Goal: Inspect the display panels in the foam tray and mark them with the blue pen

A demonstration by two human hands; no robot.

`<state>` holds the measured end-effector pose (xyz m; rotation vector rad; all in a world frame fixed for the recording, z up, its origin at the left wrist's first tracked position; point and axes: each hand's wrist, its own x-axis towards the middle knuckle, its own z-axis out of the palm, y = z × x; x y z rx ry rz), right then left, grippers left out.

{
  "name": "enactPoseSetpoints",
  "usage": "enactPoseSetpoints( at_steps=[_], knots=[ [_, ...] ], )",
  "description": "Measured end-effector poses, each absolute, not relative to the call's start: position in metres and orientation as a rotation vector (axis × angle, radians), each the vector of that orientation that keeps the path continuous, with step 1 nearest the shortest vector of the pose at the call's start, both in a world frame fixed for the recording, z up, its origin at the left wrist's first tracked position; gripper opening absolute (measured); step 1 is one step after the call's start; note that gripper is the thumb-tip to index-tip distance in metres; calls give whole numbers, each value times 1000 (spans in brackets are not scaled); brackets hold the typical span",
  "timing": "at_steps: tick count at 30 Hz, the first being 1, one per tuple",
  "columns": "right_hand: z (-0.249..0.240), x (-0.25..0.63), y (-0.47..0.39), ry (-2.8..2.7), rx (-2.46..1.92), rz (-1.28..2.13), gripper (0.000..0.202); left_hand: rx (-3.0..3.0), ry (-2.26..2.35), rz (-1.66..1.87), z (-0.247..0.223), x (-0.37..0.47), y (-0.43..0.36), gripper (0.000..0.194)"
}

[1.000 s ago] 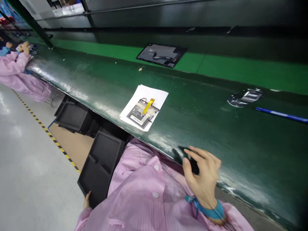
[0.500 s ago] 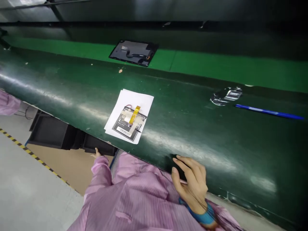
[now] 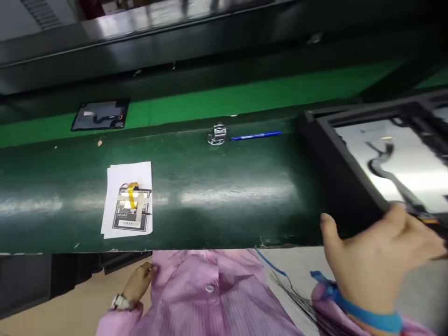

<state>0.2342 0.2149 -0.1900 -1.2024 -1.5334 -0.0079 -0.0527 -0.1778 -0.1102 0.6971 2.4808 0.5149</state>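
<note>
Two hands: both show low in the view, well apart, above a pink striped smock.
Left hand (image 3: 138,283): loosely curled below the bench edge, holding nothing; fingertips near a dark tray (image 3: 24,280) that is cut off by the frame — its shape is hard to make out.
Paper (image 3: 129,198): a white sheet flat on the glossy dark green bench (image 3: 224,186), bearing a small grey module (image 3: 132,209) with pale tape strips and a yellow flex strip.
Far belt: a flat dark panel (image 3: 100,115) lies on the bright green strip, detail blurred.
Middle: a small shiny metal piece (image 3: 217,134) just beside a blue pen (image 3: 255,136).
Right hand (image 3: 376,259): grasps the near edge of a black moulded tray (image 3: 332,154); fingertips hidden behind it.
Tray contents: a pale reflective panel (image 3: 402,163) with a dark cable — cut off at the right edge.
</note>
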Motion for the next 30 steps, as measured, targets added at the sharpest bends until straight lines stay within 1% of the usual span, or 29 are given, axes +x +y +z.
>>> enactPoseSetpoints(
  at_steps=[1, 3, 5, 6, 9, 10, 13, 14, 17, 20, 22, 24, 26, 29, 30],
  knots=[
    [-196, 241, 224, -1557, -1282, 20, 91, 775, 2458, 494, -90, -45, -172, 46],
    [-203, 250, 237, -1528, -1384, 66, 75, 1045, 2220, 512, -49, -27, -150, 46],
    [-202, 253, 244, -1487, -1397, 143, 59, 1237, 1897, 668, -19, -7, -114, 45],
    [-198, 255, 246, -1489, -1385, 197, 54, 1278, 1733, 759, -12, 3, -91, 45],
    [-176, 258, 242, -1447, -1329, 270, 48, 1198, 1565, 1176, -18, 40, -9, 33],
    [-167, 258, 238, -1459, -1303, 271, 46, 1121, 1506, 1309, -26, 53, 19, 36],
    [-143, 247, 213, -1535, -1161, 230, 35, 866, 1412, 1428, -50, 90, 95, 59],
    [-137, 241, 202, -1541, -1098, 210, 32, 769, 1391, 1468, -56, 99, 115, 64],
    [-125, 218, 166, -1583, -924, 231, 27, 600, 1296, 1494, -62, 116, 153, 64],
    [-120, 204, 134, -1635, -734, 338, 30, 539, 1325, 1594, -62, 116, 161, 61],
    [-120, 205, 120, -1629, -565, 421, 35, 560, 1396, 1697, -61, 111, 154, 58],
    [-126, 212, 116, -1572, -451, 421, 41, 618, 1434, 1758, -60, 105, 142, 55],
    [-141, 224, 125, -1429, -532, 320, 47, 627, 1459, 1799, -56, 95, 124, 53],
    [-177, 241, 155, -1020, -849, 108, 44, 516, 1523, 1845, -48, 73, 90, 50],
    [-190, 246, 166, -889, -916, 47, 48, 456, 1550, 1856, -44, 65, 76, 48]
  ],
)
